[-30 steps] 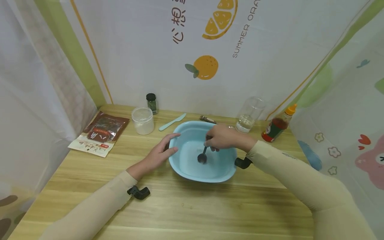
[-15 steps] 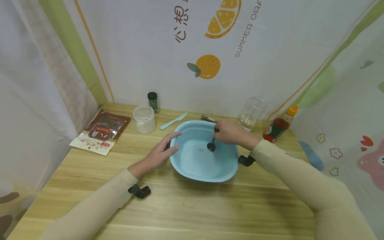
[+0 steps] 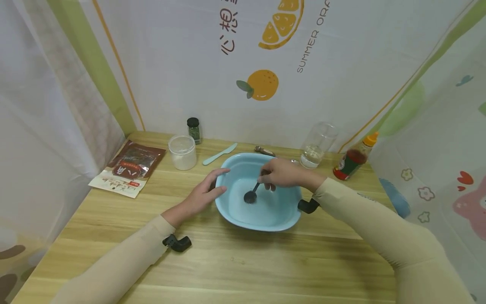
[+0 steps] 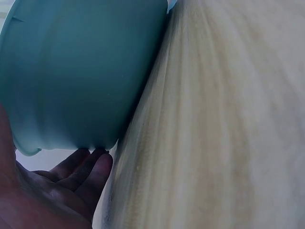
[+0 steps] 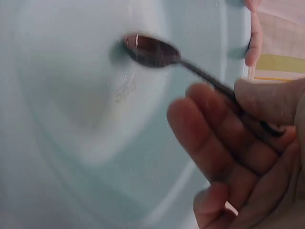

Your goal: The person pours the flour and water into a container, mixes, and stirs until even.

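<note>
A light blue basin [image 3: 258,213] stands on the table. My left hand [image 3: 199,194] holds its left side, the thumb over the rim and the other fingers against the outer wall, as the left wrist view shows below the basin [image 4: 86,76]. Over the basin, my right hand [image 3: 282,172] pinches a dark spoon [image 3: 250,196] by its handle, bowl downward near the basin floor. From the right wrist, the spoon [image 5: 152,51] looks tilted, its handle between thumb and fingers. Whether liquid lies in the basin is hard to tell.
Behind the basin lie a pale knife [image 3: 220,153] and a small brown-handled utensil [image 3: 264,150]. A brown packet [image 3: 129,166], a white-filled jar [image 3: 182,154] and a spice bottle [image 3: 193,131] stand left. A clear glass [image 3: 313,154] and sauce bottle [image 3: 353,160] stand right.
The right hand has moved the spoon round in the basin, first to the back right, then forward and to the left. My left hand keeps its place on the rim.
</note>
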Demonstrator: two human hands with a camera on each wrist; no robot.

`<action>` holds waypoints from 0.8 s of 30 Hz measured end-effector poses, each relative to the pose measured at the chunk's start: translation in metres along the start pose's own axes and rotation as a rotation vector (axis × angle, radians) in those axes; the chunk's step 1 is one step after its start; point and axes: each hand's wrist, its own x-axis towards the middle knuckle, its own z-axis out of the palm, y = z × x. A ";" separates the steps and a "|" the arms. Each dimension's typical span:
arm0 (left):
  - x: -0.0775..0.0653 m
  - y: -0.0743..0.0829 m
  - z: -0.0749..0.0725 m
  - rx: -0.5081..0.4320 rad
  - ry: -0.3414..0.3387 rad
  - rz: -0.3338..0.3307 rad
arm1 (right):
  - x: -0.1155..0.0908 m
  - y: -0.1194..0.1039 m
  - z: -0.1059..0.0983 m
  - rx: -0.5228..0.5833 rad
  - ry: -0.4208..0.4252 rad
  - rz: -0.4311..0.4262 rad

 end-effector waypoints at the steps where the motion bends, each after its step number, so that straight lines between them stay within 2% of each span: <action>1: 0.000 0.000 0.000 -0.003 0.000 0.000 | 0.001 0.001 0.000 -0.008 0.022 0.004; 4: 0.000 0.001 0.000 -0.006 0.002 -0.004 | 0.001 0.004 -0.001 -0.025 0.072 0.020; 9: 0.000 0.002 0.000 -0.008 0.005 -0.014 | 0.001 0.004 -0.002 -0.051 0.103 0.048; 16: -0.001 0.001 0.000 0.004 0.007 -0.007 | -0.004 0.004 -0.006 -0.294 0.191 0.088; 20: 0.000 -0.002 0.001 0.022 0.015 0.024 | -0.010 0.003 -0.010 -0.336 0.174 0.083; 24: 0.000 -0.001 0.001 0.022 0.018 0.027 | -0.015 -0.001 -0.012 -0.290 0.080 0.054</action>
